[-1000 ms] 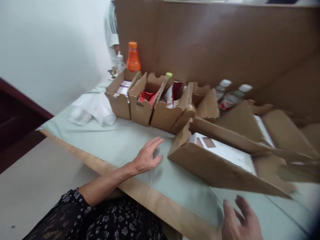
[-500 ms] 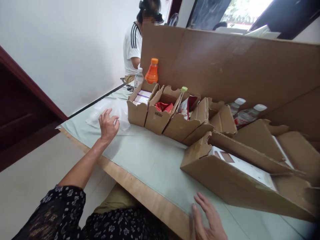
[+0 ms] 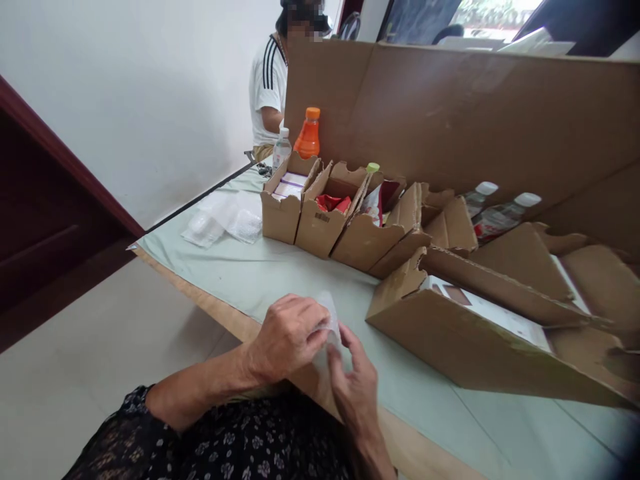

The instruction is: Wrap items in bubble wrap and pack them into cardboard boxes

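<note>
Over the table's near edge, my left hand pinches a translucent plastic bag between its thumb and fingers. My right hand comes up from the other side, its thumb and fingers closed on the same bag. The bag looks thin and whitish; its lower part is partly hidden by my hands and blurred. More clear plastic bags, bubble-textured in places, lie in a loose pile at the left of the table, beside the first cardboard box.
Cardboard bins in a row hold white-purple boxes and red packets. A longer bin with a white box stands nearer on the right. Behind are an orange bottle, clear bottles and a tall cardboard panel. A person sits beyond.
My left hand has moved right and nearer from the bag pile, bringing a plastic bag. My right hand has moved left and taken hold of it too.
</note>
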`<state>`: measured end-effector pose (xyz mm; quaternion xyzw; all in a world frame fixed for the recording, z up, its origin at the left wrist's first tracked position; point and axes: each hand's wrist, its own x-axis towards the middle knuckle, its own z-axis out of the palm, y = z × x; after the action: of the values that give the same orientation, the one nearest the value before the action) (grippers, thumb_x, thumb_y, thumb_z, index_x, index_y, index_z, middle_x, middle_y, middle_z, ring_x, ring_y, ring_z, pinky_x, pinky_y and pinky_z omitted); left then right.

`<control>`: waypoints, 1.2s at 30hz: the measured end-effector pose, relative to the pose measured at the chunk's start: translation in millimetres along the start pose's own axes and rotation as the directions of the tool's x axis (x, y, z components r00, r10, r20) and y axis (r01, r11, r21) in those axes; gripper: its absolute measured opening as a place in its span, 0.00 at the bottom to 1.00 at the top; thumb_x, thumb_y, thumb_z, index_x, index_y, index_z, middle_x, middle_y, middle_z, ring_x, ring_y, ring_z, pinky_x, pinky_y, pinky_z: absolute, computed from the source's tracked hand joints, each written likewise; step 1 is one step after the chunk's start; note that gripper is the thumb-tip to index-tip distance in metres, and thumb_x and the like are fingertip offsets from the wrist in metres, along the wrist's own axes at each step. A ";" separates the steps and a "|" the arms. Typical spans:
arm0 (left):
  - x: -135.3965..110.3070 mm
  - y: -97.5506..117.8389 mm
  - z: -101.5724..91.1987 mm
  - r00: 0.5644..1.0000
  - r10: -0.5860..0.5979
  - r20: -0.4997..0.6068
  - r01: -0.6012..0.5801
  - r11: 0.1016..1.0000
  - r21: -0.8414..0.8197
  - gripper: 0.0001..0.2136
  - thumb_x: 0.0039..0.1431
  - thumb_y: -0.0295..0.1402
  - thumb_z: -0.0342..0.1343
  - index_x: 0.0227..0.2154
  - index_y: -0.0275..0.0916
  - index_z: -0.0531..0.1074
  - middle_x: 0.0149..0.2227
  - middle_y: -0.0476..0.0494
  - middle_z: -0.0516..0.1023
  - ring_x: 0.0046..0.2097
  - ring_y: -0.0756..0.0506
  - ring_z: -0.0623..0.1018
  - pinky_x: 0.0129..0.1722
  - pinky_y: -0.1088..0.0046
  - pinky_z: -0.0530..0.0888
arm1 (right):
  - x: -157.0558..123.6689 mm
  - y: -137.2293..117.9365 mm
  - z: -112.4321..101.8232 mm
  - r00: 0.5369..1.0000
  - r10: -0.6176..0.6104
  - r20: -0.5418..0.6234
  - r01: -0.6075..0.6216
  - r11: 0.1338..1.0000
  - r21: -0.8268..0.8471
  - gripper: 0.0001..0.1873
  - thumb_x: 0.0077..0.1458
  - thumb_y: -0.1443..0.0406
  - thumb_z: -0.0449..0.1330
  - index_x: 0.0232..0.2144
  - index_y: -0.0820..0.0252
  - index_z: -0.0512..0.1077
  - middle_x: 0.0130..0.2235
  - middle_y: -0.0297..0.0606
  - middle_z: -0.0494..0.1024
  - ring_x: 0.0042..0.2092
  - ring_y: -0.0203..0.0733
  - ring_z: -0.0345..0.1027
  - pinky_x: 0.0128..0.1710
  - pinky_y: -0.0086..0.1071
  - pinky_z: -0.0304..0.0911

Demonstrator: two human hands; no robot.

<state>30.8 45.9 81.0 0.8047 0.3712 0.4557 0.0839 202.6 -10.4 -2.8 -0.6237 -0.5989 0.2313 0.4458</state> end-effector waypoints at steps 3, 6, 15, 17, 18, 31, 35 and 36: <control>6.9 -16.9 -13.9 0.945 -0.244 0.219 0.288 0.936 -0.202 0.03 0.58 0.27 0.55 0.31 0.40 0.72 0.28 0.49 0.79 0.30 0.49 0.77 0.32 0.73 0.72 | 11.5 7.9 -32.4 0.991 0.131 -0.030 -0.129 0.990 0.053 0.18 0.60 0.52 0.60 0.40 0.57 0.82 0.37 0.41 0.85 0.38 0.48 0.79 0.41 0.37 0.74; 9.5 -53.2 -27.2 0.788 -0.434 0.437 0.566 0.790 -0.236 0.05 0.56 0.34 0.59 0.34 0.40 0.75 0.27 0.51 0.78 0.29 0.49 0.76 0.31 0.74 0.72 | 27.2 13.2 -50.0 0.983 0.178 0.051 -0.184 0.974 0.132 0.18 0.56 0.50 0.64 0.35 0.57 0.82 0.32 0.38 0.83 0.33 0.44 0.76 0.33 0.32 0.70; 37.5 -229.3 -130.0 0.615 -0.586 -0.528 0.780 0.550 0.299 0.27 0.53 0.42 0.62 0.55 0.35 0.72 0.60 0.28 0.74 0.66 0.28 0.67 0.67 0.45 0.61 | 44.9 51.3 -22.9 0.962 0.218 0.163 -0.224 0.974 0.020 0.22 0.53 0.47 0.62 0.35 0.59 0.83 0.36 0.42 0.86 0.36 0.48 0.79 0.37 0.35 0.74; 55.2 -256.4 -137.7 0.565 -0.649 -0.509 0.825 0.463 0.324 0.30 0.52 0.42 0.63 0.57 0.33 0.71 0.61 0.25 0.73 0.67 0.25 0.65 0.66 0.44 0.60 | 41.9 55.7 -22.5 0.967 0.216 0.137 -0.218 0.976 -0.001 0.23 0.53 0.47 0.62 0.36 0.58 0.83 0.37 0.43 0.86 0.37 0.49 0.80 0.38 0.35 0.75; 62.8 -264.7 -135.8 0.556 -0.688 -0.467 0.831 0.451 0.325 0.28 0.52 0.41 0.63 0.55 0.34 0.72 0.59 0.25 0.75 0.65 0.25 0.67 0.65 0.46 0.62 | 40.6 56.7 -23.1 0.969 0.215 0.122 -0.215 0.976 -0.006 0.23 0.53 0.47 0.63 0.36 0.58 0.84 0.37 0.43 0.86 0.37 0.49 0.80 0.39 0.34 0.75; -60.0 -196.5 -104.6 0.531 -0.764 -0.366 0.823 0.569 0.006 0.30 0.54 0.42 0.57 0.60 0.38 0.68 0.32 0.50 0.75 0.33 0.44 0.78 0.37 0.69 0.74 | 76.6 6.4 -22.5 0.977 0.192 0.088 -0.201 0.975 0.099 0.21 0.49 0.46 0.69 0.33 0.56 0.84 0.33 0.41 0.85 0.34 0.47 0.79 0.33 0.33 0.75; -84.2 -210.9 -115.7 0.462 -0.845 -0.270 0.882 0.471 0.035 0.31 0.53 0.46 0.57 0.58 0.36 0.69 0.26 0.54 0.70 0.29 0.45 0.74 0.32 0.70 0.70 | 124.4 -36.5 20.6 0.982 0.102 0.158 -0.138 0.960 0.244 0.17 0.52 0.49 0.68 0.33 0.56 0.82 0.32 0.39 0.83 0.34 0.44 0.75 0.33 0.33 0.71; -85.2 -214.6 -118.9 0.458 -0.853 -0.251 0.887 0.457 0.065 0.31 0.52 0.47 0.56 0.57 0.36 0.70 0.25 0.55 0.70 0.28 0.45 0.73 0.32 0.69 0.69 | 137.1 -44.3 37.5 0.980 0.079 0.180 -0.129 0.950 0.283 0.17 0.53 0.50 0.67 0.33 0.56 0.82 0.32 0.38 0.83 0.34 0.43 0.74 0.33 0.33 0.70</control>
<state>-201.9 116.7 -9.9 0.4587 0.7779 0.3825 0.1954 171.8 125.7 49.1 -0.5599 -0.5594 0.3920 0.4689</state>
